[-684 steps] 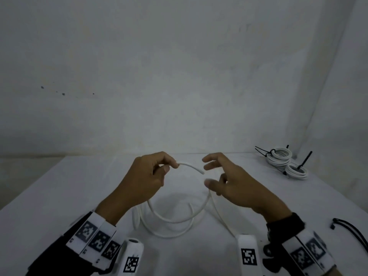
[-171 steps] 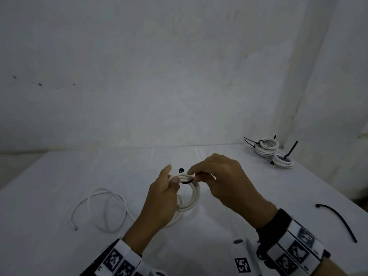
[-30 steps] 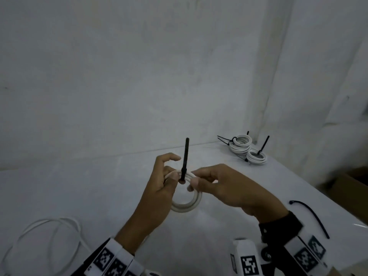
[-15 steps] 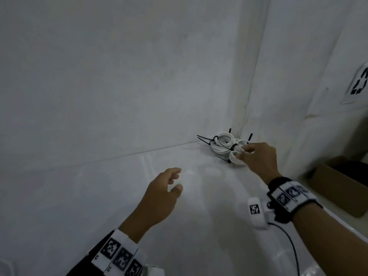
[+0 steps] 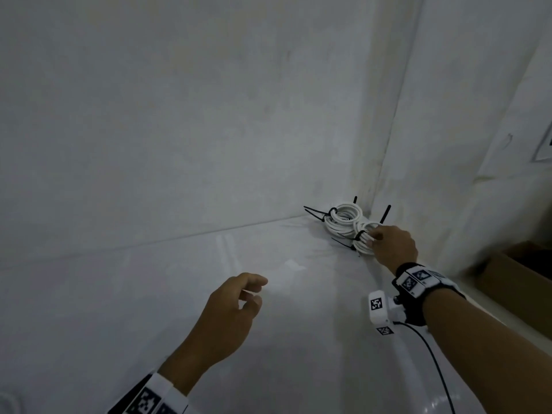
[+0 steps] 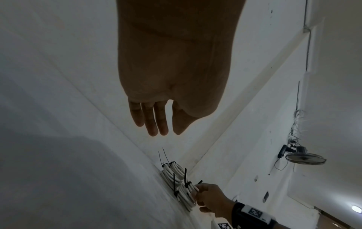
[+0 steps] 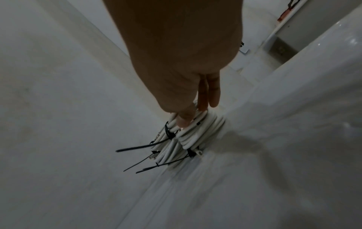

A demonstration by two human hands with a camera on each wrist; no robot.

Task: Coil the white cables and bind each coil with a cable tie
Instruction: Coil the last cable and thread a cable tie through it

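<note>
R hand point(image 5: 393, 245) is pinching the tied coil point(image 5: 365, 239) onto the pile point(image 5: 343, 218) at table point(image 5: 149, 294) far corner; L hand point(image 5: 230, 312) is hanging loose, holding nothing; coil probably light, springy, best gripped beside the tie.

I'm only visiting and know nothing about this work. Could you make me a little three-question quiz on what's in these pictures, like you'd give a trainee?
1. True or false: the left hand holds a cable tie.
2. Where is the pile of tied white coils? A) in the far corner of the table, by the walls; B) in the cardboard box; C) on the floor.
3. Fill in: the ties binding the coils are ____ in colour.

Key
1. False. The left hand hovers over the table with loose fingers and nothing in its grip.
2. A. The right hand has its fingertips on the nearest coil there.
3. Black.
</note>
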